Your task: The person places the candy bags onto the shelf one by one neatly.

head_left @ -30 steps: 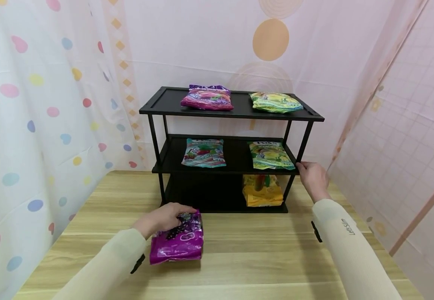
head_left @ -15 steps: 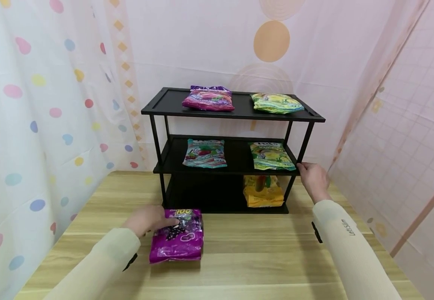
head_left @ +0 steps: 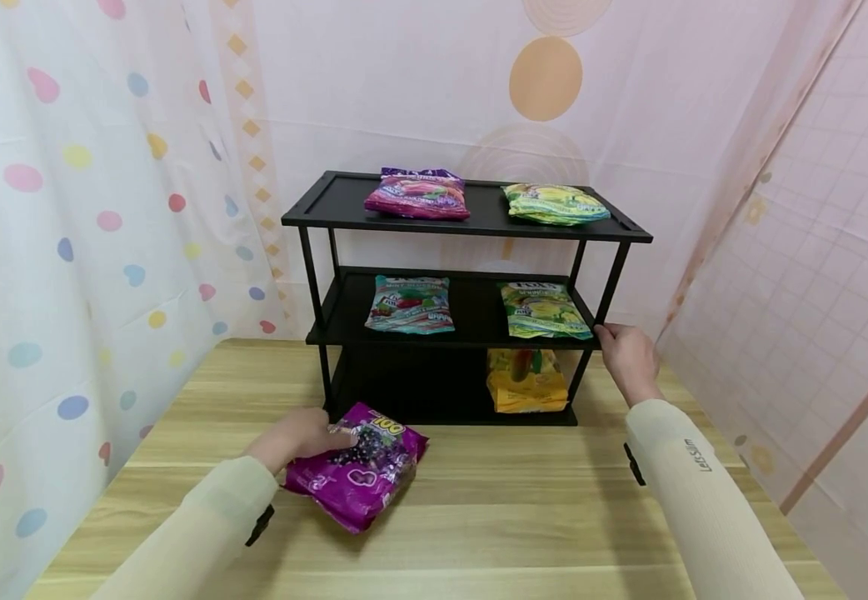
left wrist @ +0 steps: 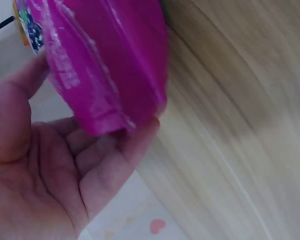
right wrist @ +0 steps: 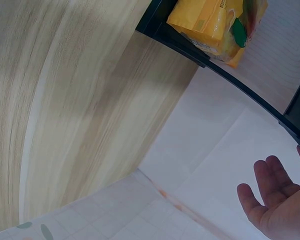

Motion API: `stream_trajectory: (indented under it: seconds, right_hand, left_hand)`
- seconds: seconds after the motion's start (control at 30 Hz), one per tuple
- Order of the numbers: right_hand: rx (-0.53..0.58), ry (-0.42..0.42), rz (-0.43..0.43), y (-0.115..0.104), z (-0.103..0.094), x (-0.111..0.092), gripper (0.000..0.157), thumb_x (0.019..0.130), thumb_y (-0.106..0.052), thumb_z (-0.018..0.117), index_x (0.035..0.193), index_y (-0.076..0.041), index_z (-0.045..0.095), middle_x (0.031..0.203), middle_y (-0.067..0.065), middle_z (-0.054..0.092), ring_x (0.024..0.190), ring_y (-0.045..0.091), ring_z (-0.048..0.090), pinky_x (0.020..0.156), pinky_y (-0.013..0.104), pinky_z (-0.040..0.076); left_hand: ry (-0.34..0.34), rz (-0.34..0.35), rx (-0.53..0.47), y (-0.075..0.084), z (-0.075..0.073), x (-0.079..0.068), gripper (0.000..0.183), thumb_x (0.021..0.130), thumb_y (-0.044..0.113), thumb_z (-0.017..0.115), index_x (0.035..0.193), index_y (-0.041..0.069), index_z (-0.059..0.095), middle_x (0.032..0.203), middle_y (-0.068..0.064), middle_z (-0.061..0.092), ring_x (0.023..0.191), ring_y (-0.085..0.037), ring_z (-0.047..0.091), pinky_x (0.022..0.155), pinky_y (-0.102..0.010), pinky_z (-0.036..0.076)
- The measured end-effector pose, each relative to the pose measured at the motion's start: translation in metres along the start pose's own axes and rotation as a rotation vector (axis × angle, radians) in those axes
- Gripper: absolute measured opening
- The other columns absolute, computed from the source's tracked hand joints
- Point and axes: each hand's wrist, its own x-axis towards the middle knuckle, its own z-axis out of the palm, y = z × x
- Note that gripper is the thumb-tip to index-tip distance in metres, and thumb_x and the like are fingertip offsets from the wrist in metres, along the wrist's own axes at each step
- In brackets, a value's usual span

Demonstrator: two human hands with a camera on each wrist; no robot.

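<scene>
My left hand holds a purple candy bag with grape pictures by its left side, thumb on top. From the left wrist view, the fingers curl under the lower end of the bag. The bag is turned at an angle, in front of a black three-tier shelf rack. At the rack's right side, my right hand grips the front corner of the middle tier. Its other fingers are loosely spread below that corner in the right wrist view.
On the top tier lie a pink-purple bag and a yellow-green bag. The middle tier bears a teal bag and a green bag. A yellow bag sits at the bottom right. Curtains surround the wooden table.
The left hand shifted from the bag's upper part to its left side. The purple bag has since turned, its top swinging left and lower end right. The right hand stays at the rack.
</scene>
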Motion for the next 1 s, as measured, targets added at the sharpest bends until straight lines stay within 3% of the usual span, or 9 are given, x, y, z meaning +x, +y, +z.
stream_trajectory:
  seconds: [0.1,0.2,0.37,0.53,0.63,0.7,0.8,1.0]
  right_hand:
    - [0.001,0.001,-0.009,0.001,0.000,0.000,0.040,0.105,-0.034,0.045,0.123,-0.009,0.071,0.117,0.019,0.068,0.107,0.041,0.061,0.075,0.053,0.047]
    - [0.010,0.003,-0.009,0.001,-0.001,0.000,0.040,0.105,-0.033,0.044,0.122,-0.008,0.071,0.115,0.019,0.069,0.106,0.041,0.061,0.075,0.052,0.047]
    - [0.019,-0.004,0.000,0.000,-0.002,-0.001,0.041,0.105,-0.033,0.044,0.124,-0.008,0.070,0.116,0.019,0.069,0.105,0.040,0.061,0.074,0.051,0.046]
    - [0.019,0.001,0.001,0.000,-0.001,-0.001,0.041,0.106,-0.034,0.044,0.123,-0.008,0.071,0.117,0.020,0.068,0.106,0.040,0.061,0.075,0.051,0.047]
    - [0.023,0.003,0.005,0.000,-0.001,-0.001,0.041,0.105,-0.034,0.044,0.122,-0.008,0.071,0.115,0.019,0.069,0.105,0.040,0.061,0.074,0.051,0.046]
    - [0.022,0.002,0.008,0.001,-0.001,-0.001,0.041,0.105,-0.034,0.044,0.123,-0.008,0.071,0.116,0.019,0.069,0.105,0.040,0.061,0.074,0.050,0.046]
    - [0.017,0.001,0.009,0.001,0.000,-0.001,0.041,0.106,-0.034,0.044,0.123,-0.008,0.071,0.115,0.019,0.069,0.104,0.040,0.061,0.074,0.050,0.046]
    - [0.025,0.007,0.001,0.002,0.000,0.000,0.041,0.105,-0.034,0.044,0.122,-0.008,0.071,0.114,0.019,0.069,0.104,0.040,0.061,0.075,0.052,0.046]
  left_hand:
    - [-0.056,-0.041,-0.034,-0.004,0.000,-0.002,0.061,0.088,0.048,0.070,0.105,-0.011,0.064,0.088,-0.014,0.063,0.076,-0.025,0.061,0.069,-0.043,0.055]
    - [-0.076,-0.027,-0.107,-0.006,0.001,-0.002,0.048,0.086,0.043,0.074,0.094,-0.004,0.067,0.078,-0.008,0.060,0.066,-0.020,0.058,0.058,-0.036,0.053]
    - [-0.050,0.025,-0.113,-0.007,0.002,-0.002,0.036,0.085,0.039,0.076,0.082,0.004,0.070,0.072,-0.003,0.060,0.064,-0.016,0.054,0.060,-0.031,0.047]
    - [-0.010,-0.015,-0.055,-0.001,0.000,-0.003,0.048,0.082,0.043,0.078,0.089,-0.004,0.067,0.077,-0.007,0.059,0.068,-0.020,0.054,0.063,-0.035,0.049]
    - [-0.002,-0.023,-0.064,0.002,-0.001,-0.002,0.043,0.082,0.039,0.080,0.081,-0.001,0.064,0.073,-0.004,0.056,0.064,-0.017,0.050,0.060,-0.032,0.046]
    - [0.004,-0.004,-0.090,0.003,0.001,-0.001,0.039,0.084,0.034,0.079,0.066,0.007,0.057,0.063,0.001,0.048,0.057,-0.014,0.045,0.055,-0.028,0.040]
    - [0.023,0.030,-0.139,0.003,0.003,0.001,0.047,0.086,0.026,0.075,0.054,0.016,0.044,0.053,0.007,0.036,0.049,-0.008,0.035,0.050,-0.025,0.032]
    - [0.036,0.126,-0.252,-0.003,0.005,0.004,0.042,0.092,0.016,0.067,0.054,0.015,0.048,0.051,0.008,0.037,0.048,-0.007,0.037,0.051,-0.026,0.036]
